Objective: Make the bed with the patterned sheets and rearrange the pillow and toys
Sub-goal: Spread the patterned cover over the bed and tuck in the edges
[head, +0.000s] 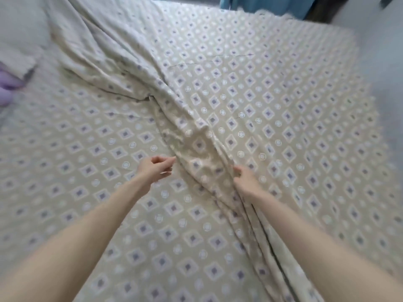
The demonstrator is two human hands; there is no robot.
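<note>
Patterned sheet [272,105]: beige cloth printed with purple diamonds and white rings, lying spread over the whole bed. Right part is lying mostly flat, showing only faint creases. A ridge of bunched folds [196,136] is running diagonally from the upper left down to the lower right edge, standing proud of the flatter cloth on either side. Cannot tell whether one layer or two is lying there.

Pillow [19,35]: pale, blurred, resting at the upper left corner, touching the top of the ridge.

Toy [6,88]: purple, soft-edged, sitting just below the pillow, cut off by the left edge.
</note>
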